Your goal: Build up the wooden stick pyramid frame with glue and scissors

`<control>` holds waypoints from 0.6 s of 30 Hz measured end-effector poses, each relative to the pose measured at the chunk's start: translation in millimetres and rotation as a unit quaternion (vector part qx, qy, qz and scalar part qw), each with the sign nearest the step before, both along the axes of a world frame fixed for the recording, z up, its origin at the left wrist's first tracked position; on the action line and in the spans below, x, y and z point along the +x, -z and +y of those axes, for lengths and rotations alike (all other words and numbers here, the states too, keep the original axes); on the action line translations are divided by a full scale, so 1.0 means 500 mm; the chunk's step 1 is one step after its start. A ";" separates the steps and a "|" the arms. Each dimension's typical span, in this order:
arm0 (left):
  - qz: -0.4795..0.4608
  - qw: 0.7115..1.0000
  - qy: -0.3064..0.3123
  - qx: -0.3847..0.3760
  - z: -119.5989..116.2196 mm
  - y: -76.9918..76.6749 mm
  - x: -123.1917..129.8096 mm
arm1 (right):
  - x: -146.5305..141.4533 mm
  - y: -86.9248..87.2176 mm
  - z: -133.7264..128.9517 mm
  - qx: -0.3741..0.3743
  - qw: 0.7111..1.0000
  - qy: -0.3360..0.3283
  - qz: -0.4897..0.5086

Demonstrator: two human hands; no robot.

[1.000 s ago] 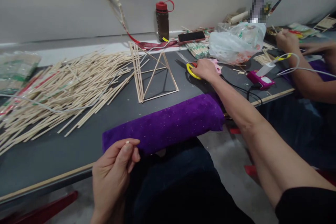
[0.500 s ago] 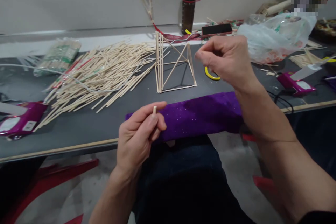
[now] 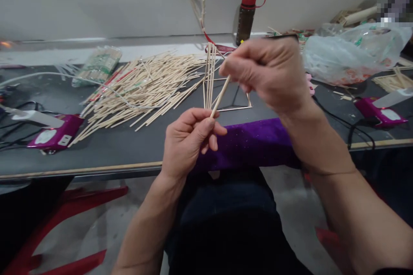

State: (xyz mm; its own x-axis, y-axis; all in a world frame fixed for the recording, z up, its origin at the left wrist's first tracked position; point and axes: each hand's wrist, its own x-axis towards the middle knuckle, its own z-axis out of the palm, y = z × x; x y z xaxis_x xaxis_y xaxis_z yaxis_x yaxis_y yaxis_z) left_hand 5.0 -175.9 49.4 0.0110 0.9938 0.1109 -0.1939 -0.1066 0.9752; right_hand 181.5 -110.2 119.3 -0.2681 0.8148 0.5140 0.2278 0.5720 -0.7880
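A pale wooden stick (image 3: 221,96) slants between my two hands. My left hand (image 3: 190,142) pinches its lower end between thumb and forefinger, the other fingers curled loosely. Higher up, my right hand (image 3: 264,73) is closed round the stick's upper end, its fingertips slightly blurred. Just behind them stands a frame of glued-looking sticks (image 3: 211,68), with several uprights close together; my right hand hides much of it. Beneath, a purple cloth (image 3: 254,142) lies along the table's front edge.
A large heap of loose sticks (image 3: 151,84) covers the table's left-middle, beside a plastic-wrapped stick bundle (image 3: 98,64). Magenta power blocks (image 3: 56,131) with cables sit left and right. Farther back are a red-capped bottle (image 3: 245,19) and a white plastic bag (image 3: 351,53).
My right hand, earlier raised apart from the left, now grips the stick's upper end. More of the stick shows above my left hand. The view has turned slightly left.
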 end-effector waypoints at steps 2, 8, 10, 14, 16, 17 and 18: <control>-0.002 1.000 0.005 -0.023 -0.003 0.015 -0.006 | 0.010 -0.006 0.019 0.000 0.998 0.034 0.043; 0.010 0.995 0.041 -0.091 -0.011 0.039 -0.017 | 0.005 0.002 0.042 -0.050 0.994 -0.014 0.092; 0.026 0.993 0.049 -0.100 -0.005 0.035 -0.017 | 0.002 -0.003 0.040 -0.045 0.991 -0.038 0.121; 0.052 0.995 0.029 -0.085 0.019 0.021 -0.004 | 0.004 -0.033 0.051 -0.020 0.988 -0.089 0.123; 0.060 0.995 0.024 -0.081 0.035 0.013 0.005 | 0.008 -0.057 0.070 0.008 0.989 -0.113 0.094; 0.063 0.995 0.017 -0.074 0.044 0.009 0.007 | 0.010 -0.069 0.086 0.026 0.990 -0.110 0.081; 0.067 0.996 0.008 -0.059 0.055 0.005 0.007 | 0.013 -0.080 0.105 0.038 0.992 -0.096 0.068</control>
State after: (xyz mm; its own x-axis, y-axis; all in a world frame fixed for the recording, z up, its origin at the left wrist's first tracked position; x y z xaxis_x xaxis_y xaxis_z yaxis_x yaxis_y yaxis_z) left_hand 8.4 -148.5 46.9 0.0343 0.9993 -0.0112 -0.0616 0.0133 0.9980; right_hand 188.2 -57.7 159.4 -0.3385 0.7125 0.6147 0.0023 0.6539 -0.7566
